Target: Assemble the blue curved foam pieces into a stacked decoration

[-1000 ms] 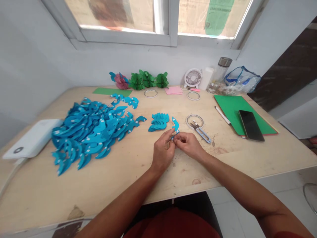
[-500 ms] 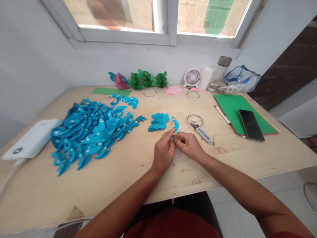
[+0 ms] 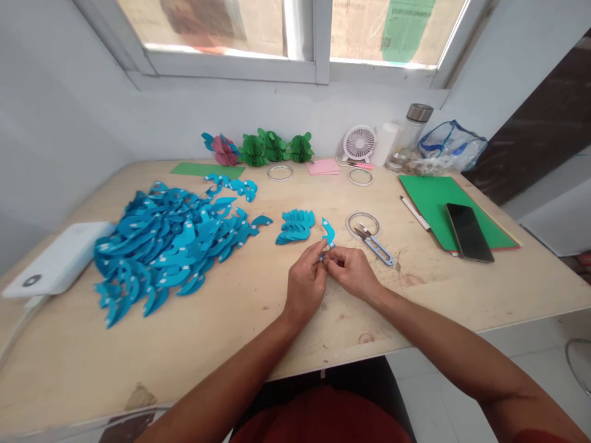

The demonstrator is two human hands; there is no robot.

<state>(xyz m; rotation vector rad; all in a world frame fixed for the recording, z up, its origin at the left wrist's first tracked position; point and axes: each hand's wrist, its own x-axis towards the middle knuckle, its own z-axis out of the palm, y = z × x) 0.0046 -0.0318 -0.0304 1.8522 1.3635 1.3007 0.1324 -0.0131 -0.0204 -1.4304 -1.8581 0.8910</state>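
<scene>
My left hand [image 3: 305, 280] and my right hand [image 3: 351, 271] meet over the table, fingertips pinched close together. Between them shows a small bit of blue paper piece [image 3: 322, 258] with a pale patch, mostly covered by the fingers. Just past the fingertips is a curved blue paper piece [image 3: 329, 231] with white squares; whether it joins the pinched bit I cannot tell. A small stack of blue paper pieces [image 3: 295, 226] lies beyond my left hand. To the right of my right hand, blue thread snips [image 3: 379, 251] rest partly on a roll of tape [image 3: 349, 229].
A large heap of blue paper pieces [image 3: 170, 240] covers the left, beside a white power bank [image 3: 58, 258]. On the right, a phone [image 3: 468, 231] lies on green sheets [image 3: 422, 206]. Paper flowers [image 3: 272, 147], a small fan [image 3: 359, 144] and a bottle [image 3: 413, 132] stand along the wall.
Both hands stay in nearly the same place, still pinched together. The right hand's fingers have shifted very slightly; nothing else on the table has moved.
</scene>
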